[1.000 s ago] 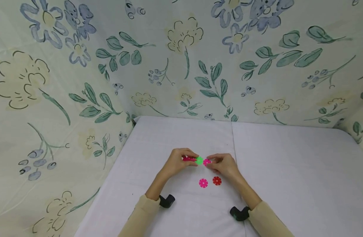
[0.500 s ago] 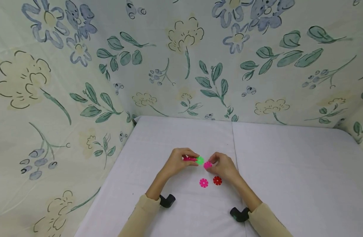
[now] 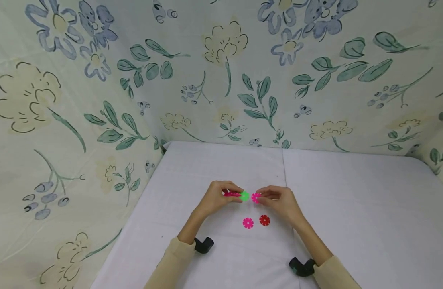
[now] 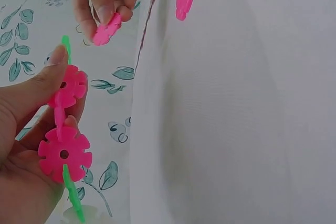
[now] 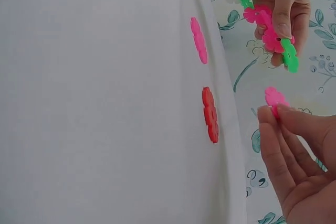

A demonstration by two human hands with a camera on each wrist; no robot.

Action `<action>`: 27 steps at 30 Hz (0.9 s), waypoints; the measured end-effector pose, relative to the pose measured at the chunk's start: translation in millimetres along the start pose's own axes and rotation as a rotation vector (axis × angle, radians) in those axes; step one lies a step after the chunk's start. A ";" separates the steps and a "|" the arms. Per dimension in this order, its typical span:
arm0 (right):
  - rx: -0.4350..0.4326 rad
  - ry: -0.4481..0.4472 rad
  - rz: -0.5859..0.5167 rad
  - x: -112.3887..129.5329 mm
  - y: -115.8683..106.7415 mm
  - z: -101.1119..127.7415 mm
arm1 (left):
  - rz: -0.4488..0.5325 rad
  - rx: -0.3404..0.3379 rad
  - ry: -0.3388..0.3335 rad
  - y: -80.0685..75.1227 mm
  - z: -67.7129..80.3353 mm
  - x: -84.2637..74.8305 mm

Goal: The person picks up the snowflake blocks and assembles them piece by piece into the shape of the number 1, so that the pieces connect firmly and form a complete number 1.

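Observation:
My left hand (image 3: 218,196) grips a chain of interlocked flower-shaped plastic discs (image 4: 64,153). Pink discs make up its middle, and a green disc (image 3: 244,196) sits at each end. In the right wrist view the thumb presses near one green end disc (image 5: 290,56). My right hand (image 3: 279,199) pinches a single pink disc (image 3: 256,198) between thumb and fingertips, its notched edge facing the chain. A small gap separates that disc from the green end. Below the hands, a loose pink disc (image 3: 248,223) and a red disc (image 3: 264,220) lie flat on the table.
A white cloth covers the table (image 3: 351,208), with a crease running down its middle. Floral curtain fabric (image 3: 221,80) hangs behind and at the left. Black wrist-worn devices (image 3: 204,245) show at both cuffs.
My right hand turns the pink disc and shifts slightly right, its forearm moving outward. The left hand holds the chain in nearly the same place.

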State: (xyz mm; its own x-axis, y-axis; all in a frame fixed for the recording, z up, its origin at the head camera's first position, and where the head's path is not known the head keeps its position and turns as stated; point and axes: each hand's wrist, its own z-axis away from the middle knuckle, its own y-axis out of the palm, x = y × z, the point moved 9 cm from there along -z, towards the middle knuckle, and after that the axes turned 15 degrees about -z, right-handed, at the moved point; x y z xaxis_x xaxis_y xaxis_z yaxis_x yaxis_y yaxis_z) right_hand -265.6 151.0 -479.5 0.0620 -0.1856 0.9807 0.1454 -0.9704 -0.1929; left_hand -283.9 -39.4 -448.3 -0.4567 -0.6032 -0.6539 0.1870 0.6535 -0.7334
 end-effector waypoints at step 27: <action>0.010 -0.191 -0.050 55.3 9.9 24.7 | 0.015 0.049 0.010 5.2 1.9 -1.1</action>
State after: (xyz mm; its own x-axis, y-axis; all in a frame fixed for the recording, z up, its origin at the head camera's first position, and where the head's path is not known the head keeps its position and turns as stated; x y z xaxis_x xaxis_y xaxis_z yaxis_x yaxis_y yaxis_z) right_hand -236.3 134.9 -427.9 0.2401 -0.1037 0.9652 0.1629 -0.9759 -0.1454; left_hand -280.7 -36.2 -451.7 -0.4618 -0.5890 -0.6632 0.2365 0.6389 -0.7321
